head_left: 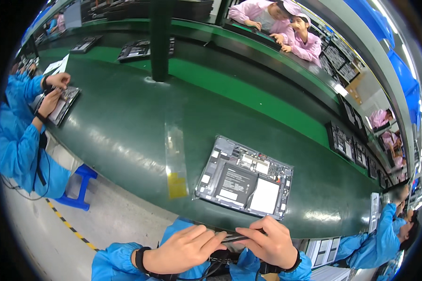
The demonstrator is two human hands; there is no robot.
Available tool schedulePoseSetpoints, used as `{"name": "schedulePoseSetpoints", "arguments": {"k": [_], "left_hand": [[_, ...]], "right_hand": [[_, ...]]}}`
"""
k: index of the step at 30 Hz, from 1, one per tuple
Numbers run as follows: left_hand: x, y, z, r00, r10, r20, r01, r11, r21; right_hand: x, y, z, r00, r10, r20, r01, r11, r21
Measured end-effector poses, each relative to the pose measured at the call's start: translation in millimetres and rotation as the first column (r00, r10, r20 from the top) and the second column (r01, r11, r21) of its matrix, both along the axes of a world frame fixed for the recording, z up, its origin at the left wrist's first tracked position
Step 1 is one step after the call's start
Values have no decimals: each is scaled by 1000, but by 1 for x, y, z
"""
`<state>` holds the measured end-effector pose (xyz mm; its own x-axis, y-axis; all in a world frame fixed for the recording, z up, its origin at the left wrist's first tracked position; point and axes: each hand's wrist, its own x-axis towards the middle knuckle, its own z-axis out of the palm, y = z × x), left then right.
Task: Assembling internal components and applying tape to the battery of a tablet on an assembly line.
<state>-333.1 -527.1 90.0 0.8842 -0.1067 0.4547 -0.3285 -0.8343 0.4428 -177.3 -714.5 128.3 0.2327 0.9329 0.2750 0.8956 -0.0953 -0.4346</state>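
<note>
Just over the near edge of the bench, both my hands pinch a thin black cable (pixel 235 238). My left hand (pixel 185 249) grips one end of the visible stretch and my right hand (pixel 273 243) the other. More dark cord hangs below them, partly hidden by my hands. Beyond my fingers an opened laptop base (pixel 205 191) lies flat on the green bench, apart from my hands. Inside it show a black battery (pixel 236 183), a white square panel (pixel 264 196) and a circuit board (pixel 279 169) along the far side.
A clear tape strip (pixel 175 145) with a yellow patch (pixel 177 185) runs on the bench (pixel 122 107). A dark post (pixel 160 42) rises behind. More laptop bases (pixel 342 140) line the far track. At left a co-worker in blue (pixel 23 140) handles another laptop; a blue stool (pixel 79 189) stands nearby.
</note>
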Motion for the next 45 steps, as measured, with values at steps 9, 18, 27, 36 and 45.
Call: {"name": "schedulePoseSetpoints", "arguments": {"k": [9,18,27,36,45], "left_hand": [[-32,12,-19,952,265,156,-210,931,-298],[3,107,-47,872,480,97,-463,873,-154],[18,127,-70,936,349,-33,-347,936,68],[19,129,-72,933,355,-54,-350,933,82],[19,129,-68,931,360,-58,-354,931,91]], "right_hand": [[-29,56,-30,353,33,-935,232,965,122],[48,154,-40,676,-79,-733,95,995,-21],[67,190,-76,811,-112,-575,114,993,-32],[65,197,-79,830,-139,-539,114,990,-79],[60,196,-77,827,-149,-541,152,988,-38]]}}
